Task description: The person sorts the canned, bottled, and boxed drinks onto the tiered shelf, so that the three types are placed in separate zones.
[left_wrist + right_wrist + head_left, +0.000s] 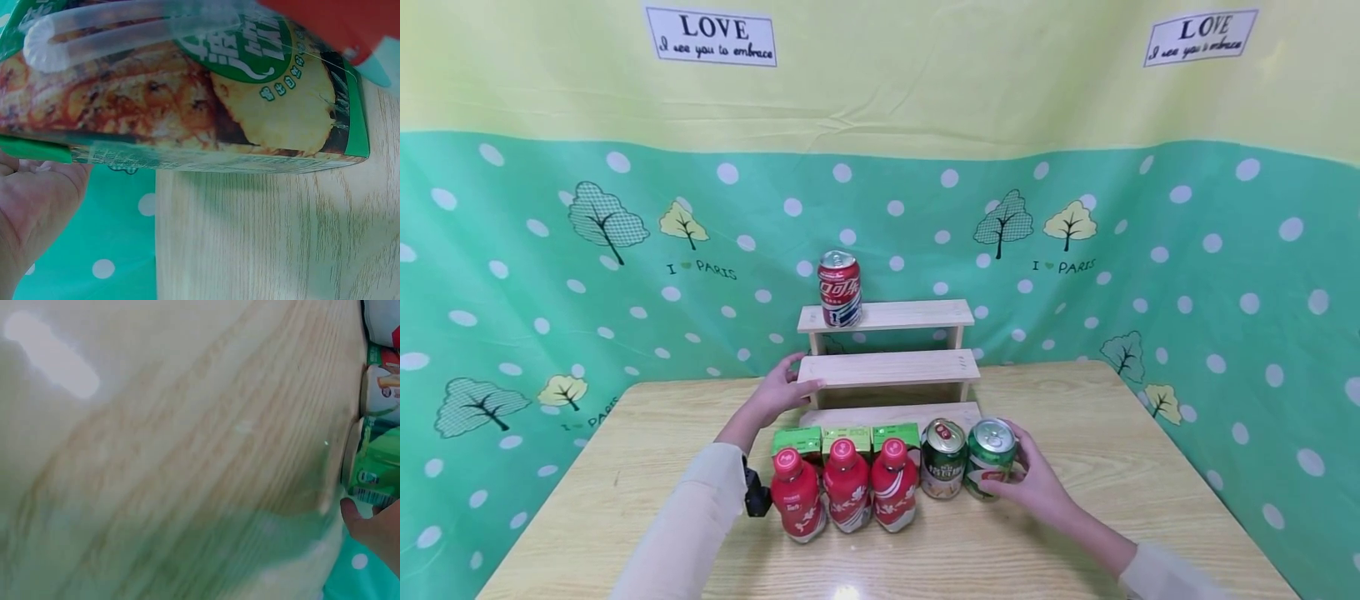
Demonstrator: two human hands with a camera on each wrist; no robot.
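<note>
My left hand [777,392] grips the left end of a wooden three-tier shelf [891,368] at its middle step, thumb in front and fingers toward the back. In the left wrist view, part of that hand shows beyond a juice carton [156,103] with a straw on its side. On the right, my right hand [1039,486] holds a green drink can [991,458], thumb at the front and fingers at its right side. A dark green can [943,460] stands upright just left of it. The right wrist view catches the green can [378,462] only at the edge.
Three red bottles [847,487] stand before green-topped cartons [847,435], left of the cans, close to the shelf's lowest step. A red cola can [840,289] stands on the top step. Patterned cloth [880,192] hangs behind the wood-grain table [1112,433].
</note>
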